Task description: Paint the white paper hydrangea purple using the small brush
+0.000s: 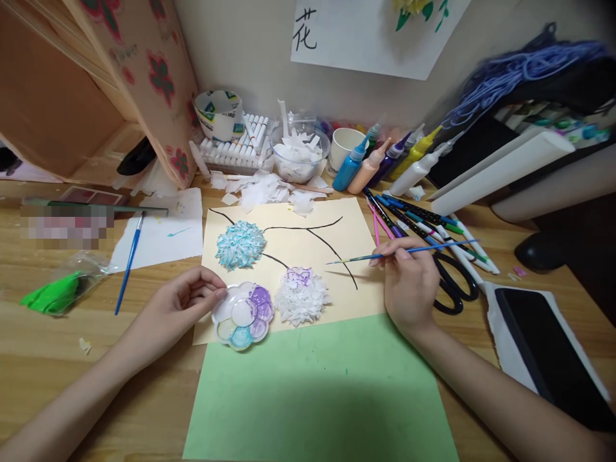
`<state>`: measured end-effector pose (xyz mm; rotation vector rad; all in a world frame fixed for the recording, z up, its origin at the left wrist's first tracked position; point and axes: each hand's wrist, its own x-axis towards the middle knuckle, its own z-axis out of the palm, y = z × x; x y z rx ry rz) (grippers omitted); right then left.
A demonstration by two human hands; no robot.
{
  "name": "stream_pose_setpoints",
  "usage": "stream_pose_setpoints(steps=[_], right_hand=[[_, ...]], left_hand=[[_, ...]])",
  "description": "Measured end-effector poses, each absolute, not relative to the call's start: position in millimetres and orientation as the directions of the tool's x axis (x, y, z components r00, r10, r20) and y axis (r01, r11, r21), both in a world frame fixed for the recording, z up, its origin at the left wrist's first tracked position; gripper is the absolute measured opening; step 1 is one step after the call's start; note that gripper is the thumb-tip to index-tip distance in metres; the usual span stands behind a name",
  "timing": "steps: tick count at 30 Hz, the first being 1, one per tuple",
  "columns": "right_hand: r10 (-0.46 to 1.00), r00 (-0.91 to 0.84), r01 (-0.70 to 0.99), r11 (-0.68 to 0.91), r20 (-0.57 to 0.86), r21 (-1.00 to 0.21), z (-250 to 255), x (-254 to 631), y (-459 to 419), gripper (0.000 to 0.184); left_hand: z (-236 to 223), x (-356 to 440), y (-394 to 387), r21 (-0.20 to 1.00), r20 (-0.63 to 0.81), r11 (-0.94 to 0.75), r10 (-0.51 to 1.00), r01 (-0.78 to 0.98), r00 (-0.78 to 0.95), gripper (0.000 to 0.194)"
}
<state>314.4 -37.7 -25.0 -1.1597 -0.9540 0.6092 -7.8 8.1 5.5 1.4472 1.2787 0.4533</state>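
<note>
Between thumb and fingers my left hand (195, 298) pinches the rim of a flower-shaped paint palette (243, 312), which has purple and blue paint in its wells. My right hand (409, 276) grips a thin blue paintbrush (359, 258), its tip pointing left above the cream paper (327, 244). Black branch lines run across that paper. A blue-tinted paper flower (240, 245) sits at its upper left. Lower down, a white paper flower (302, 298) carries purple paint along its top edge. Green paper (317, 391) lies nearest me, partly beneath the cream sheet.
Paint bottles (353, 163), a paper cup (344, 151) and a bowl of paper scraps (298, 154) line the back. Pens (414, 215), black scissors (452, 285) and a phone (543, 346) are at right. Another brush (129, 263) and a green bag (52, 294) lie left.
</note>
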Motion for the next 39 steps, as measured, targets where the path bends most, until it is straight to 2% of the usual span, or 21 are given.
stream_pose_setpoints(steps=[3,12,19,39], right_hand=[[0.867,0.442,0.058,0.228,0.23,-0.972,-27.0,315.9,-36.7,0.014],[0.912,0.33,0.164,0.197,0.243,-0.966,-22.4,311.3,-40.8,0.015],[0.9,0.322,0.215,0.233,0.294,-0.948,-22.1,310.6,-41.4,0.016],[0.899,0.286,0.25,0.263,0.331,-0.932,-21.7,310.8,-42.8,0.017]], left_hand=[[6.3,-7.0,8.8,0.866,-0.363,0.183,0.87,0.466,0.333,0.026],[10.3,-3.9,9.0,0.832,-0.366,0.178,0.888,0.526,0.278,0.031],[10.8,-2.5,9.0,0.827,-0.356,0.178,0.9,0.533,0.251,0.029],[14.6,-3.0,8.3,0.819,-0.406,0.222,0.876,0.53,0.261,0.029]])
